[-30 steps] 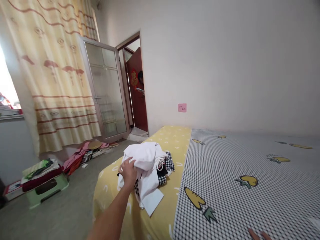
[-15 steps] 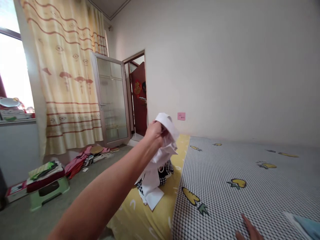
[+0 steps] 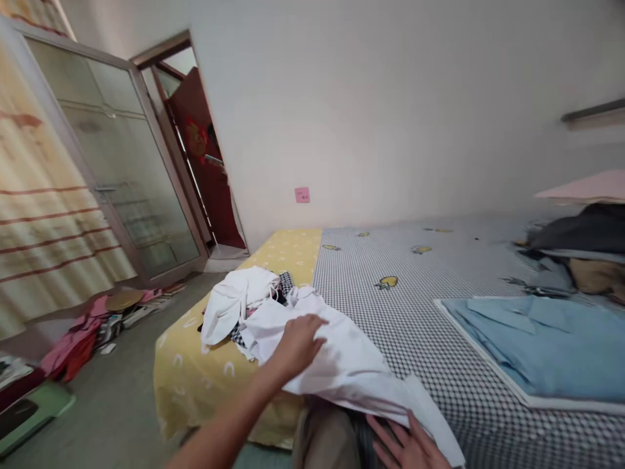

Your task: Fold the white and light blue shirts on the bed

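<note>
A white garment [image 3: 342, 368] lies spread across the bed's edge, hanging toward me. My left hand [image 3: 297, 345] is curled on its upper part, gripping the cloth. My right hand [image 3: 405, 446] holds its lower edge, close to my own khaki trouser leg [image 3: 322, 443]. Beyond my left hand sits a rumpled heap of white cloth [image 3: 237, 303] with black-and-white checked fabric [image 3: 237, 335] showing beneath it. The heap rests on a yellow bedsheet [image 3: 283, 251], and the garment's right side overlaps a grey checked bedsheet [image 3: 390, 312].
A folded blue shirt [image 3: 541, 345] lies on a white-edged board at the right of the bed. Behind it are dark and tan clothes [image 3: 586, 247] under a pink sheet. Pink clothes and books [image 3: 92, 332] lie on the floor left of the bed.
The white garment has come down from the raised left hand and now lies spread on the bed. My right hand has moved onto it. The view has swung right, bringing the blue shirt into sight.
</note>
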Motion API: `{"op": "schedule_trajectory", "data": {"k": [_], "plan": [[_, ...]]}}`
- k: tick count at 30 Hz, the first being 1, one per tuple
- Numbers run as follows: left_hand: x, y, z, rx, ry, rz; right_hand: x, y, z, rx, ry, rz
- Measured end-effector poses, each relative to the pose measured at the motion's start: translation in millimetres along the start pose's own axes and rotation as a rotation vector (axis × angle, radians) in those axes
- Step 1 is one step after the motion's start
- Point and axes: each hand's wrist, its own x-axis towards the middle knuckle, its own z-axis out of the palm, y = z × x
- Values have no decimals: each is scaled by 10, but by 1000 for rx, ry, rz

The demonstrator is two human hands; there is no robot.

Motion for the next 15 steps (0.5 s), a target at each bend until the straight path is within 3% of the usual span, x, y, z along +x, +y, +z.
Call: {"op": "schedule_trajectory", "data": {"k": [2, 4, 7, 10, 13, 15], "plan": [[-352, -381, 520, 299, -34, 135, -86, -56, -75, 61, 15, 3], [-651, -601, 983, 462, -79, 344, -121, -43, -65, 95, 52, -27], [-787, -688, 1386, 560, 81, 488, -95, 20, 70, 83, 202, -99], [-569, -642, 1418, 527, 237, 371, -21, -41, 249, 0, 366, -219], [-377, -519, 1287, 399, 102, 255, 7, -289, 399, -20, 414, -354], [-428, -371, 1260, 300, 70, 283, -32, -495, 482, -12, 405, -461]]}}
